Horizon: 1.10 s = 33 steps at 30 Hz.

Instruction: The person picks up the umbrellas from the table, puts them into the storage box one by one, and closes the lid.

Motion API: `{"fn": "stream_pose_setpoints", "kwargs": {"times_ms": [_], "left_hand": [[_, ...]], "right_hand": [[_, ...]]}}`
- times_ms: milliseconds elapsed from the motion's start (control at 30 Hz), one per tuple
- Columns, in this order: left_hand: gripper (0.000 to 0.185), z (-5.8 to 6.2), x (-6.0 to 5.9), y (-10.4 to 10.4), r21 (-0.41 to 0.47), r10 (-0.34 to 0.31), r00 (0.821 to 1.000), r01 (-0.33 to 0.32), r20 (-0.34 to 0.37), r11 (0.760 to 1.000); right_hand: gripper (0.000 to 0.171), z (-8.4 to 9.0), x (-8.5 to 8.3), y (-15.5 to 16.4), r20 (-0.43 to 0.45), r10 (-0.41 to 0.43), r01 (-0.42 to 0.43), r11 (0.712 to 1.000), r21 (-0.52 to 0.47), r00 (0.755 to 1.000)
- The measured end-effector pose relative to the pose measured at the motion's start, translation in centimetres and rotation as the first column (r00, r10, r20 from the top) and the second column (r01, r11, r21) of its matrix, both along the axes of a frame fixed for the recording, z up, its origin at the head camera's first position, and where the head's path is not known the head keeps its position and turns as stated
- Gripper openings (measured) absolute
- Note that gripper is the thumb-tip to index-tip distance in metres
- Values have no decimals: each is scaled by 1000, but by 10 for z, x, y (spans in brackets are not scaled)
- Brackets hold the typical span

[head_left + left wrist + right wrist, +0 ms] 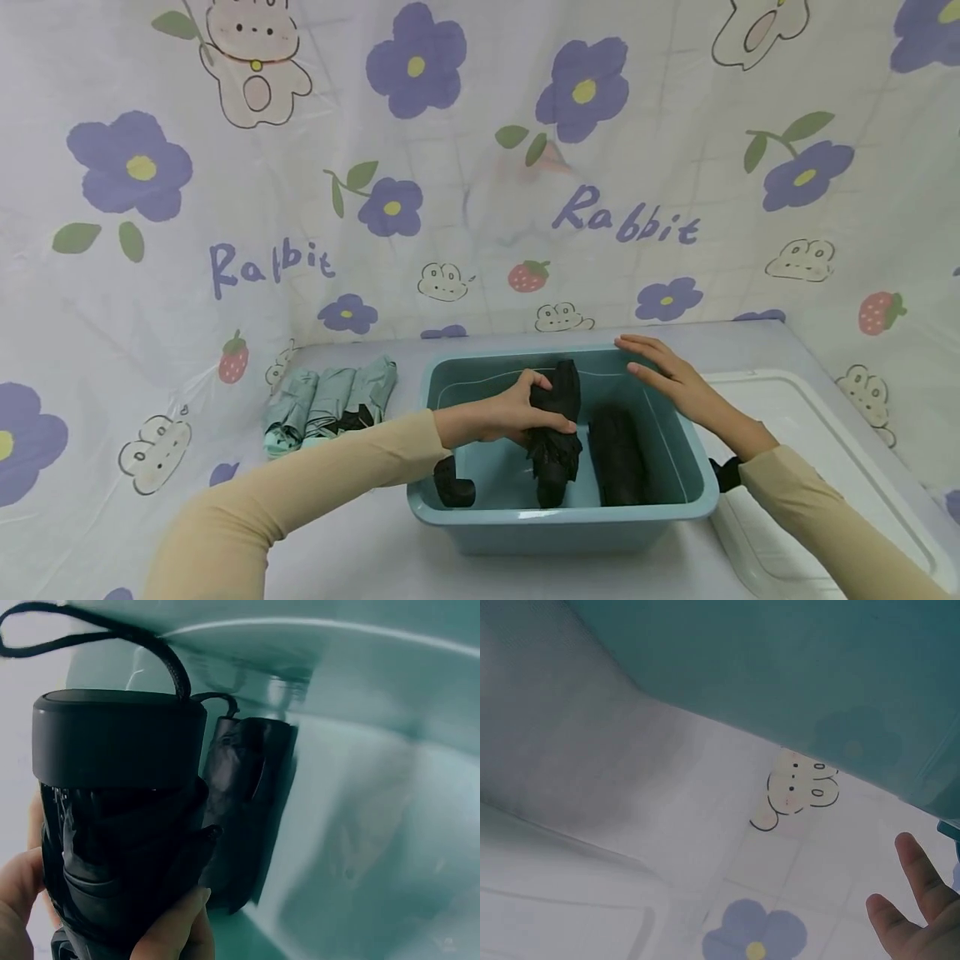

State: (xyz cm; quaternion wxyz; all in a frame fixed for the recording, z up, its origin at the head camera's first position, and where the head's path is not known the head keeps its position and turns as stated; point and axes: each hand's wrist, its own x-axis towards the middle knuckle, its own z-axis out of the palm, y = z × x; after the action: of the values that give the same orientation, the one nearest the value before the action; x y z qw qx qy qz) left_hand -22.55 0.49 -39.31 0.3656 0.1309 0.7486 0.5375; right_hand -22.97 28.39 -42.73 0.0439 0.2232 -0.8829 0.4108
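**Inspector:** The left hand [517, 412] is wrapped round a folded black umbrella [555, 433], fingers and thumb curled about its middle. It stands tilted inside the teal plastic bin [442, 500], lower end down near the floor of the bin.

**Clerk:** And the risk?

**Inspector:** The grip sits on loose canopy fabric, not on the handle. In my judgement the folds could slide in the palm and the umbrella drop or tip against the second black umbrella [618, 454] lying just beside it. The wrist cord [90, 630] loops free off the handle cap [116, 735]; it could snag on the rim.

**Clerk:** The other hand?

**Inspector:** The right hand [671, 379] lies flat, fingers straight, holding nothing, over the far right rim of the bin. If it bears down unevenly, the light bin could shift on the printed tablecloth [360, 542].

**Clerk:** Pose?

**Inspector:** Both forearms reach forward, the left crossing the near-left wall, the right coming in from beside the white lid [810, 450]. Folded mint-green umbrellas [330, 400] lie outside, left of the bin.
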Motion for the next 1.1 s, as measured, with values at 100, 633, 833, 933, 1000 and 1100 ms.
{"fn": "stream_pose_setpoints", "kwargs": {"times_ms": [100, 633, 833, 933, 1000, 1100], "left_hand": [[62, -8, -1, 4, -10, 0, 1000, 1, 12, 1000], [58, -42, -7, 30, -138, -32, 999, 33, 9, 990], [57, -55, -8, 35, -191, -27, 1000, 28, 5, 981], [57, -58, -6, 37, -206, -43, 999, 42, 3, 978], [55, -60, -5, 40, -212, -48, 999, 46, -4, 976], [54, -65, -4, 43, -232, -53, 998, 43, -40, 972]], "right_hand": [[44, 0, 0, 0, 3, 2, -2, 1000, -3, 1000], [45, 1, 1, 0, 8, 10, -10, 1000, 8, 1000], [45, 0, 1, -2, 11, 20, -20, 1000, 2, 1000], [44, 0, 2, -1, 12, 20, -20, 1000, -5, 1000], [44, 2, 2, 0, 16, 20, -19, 1000, -7, 1000], [44, 3, 3, 0, 22, 17, -17, 1000, -13, 1000]]}}
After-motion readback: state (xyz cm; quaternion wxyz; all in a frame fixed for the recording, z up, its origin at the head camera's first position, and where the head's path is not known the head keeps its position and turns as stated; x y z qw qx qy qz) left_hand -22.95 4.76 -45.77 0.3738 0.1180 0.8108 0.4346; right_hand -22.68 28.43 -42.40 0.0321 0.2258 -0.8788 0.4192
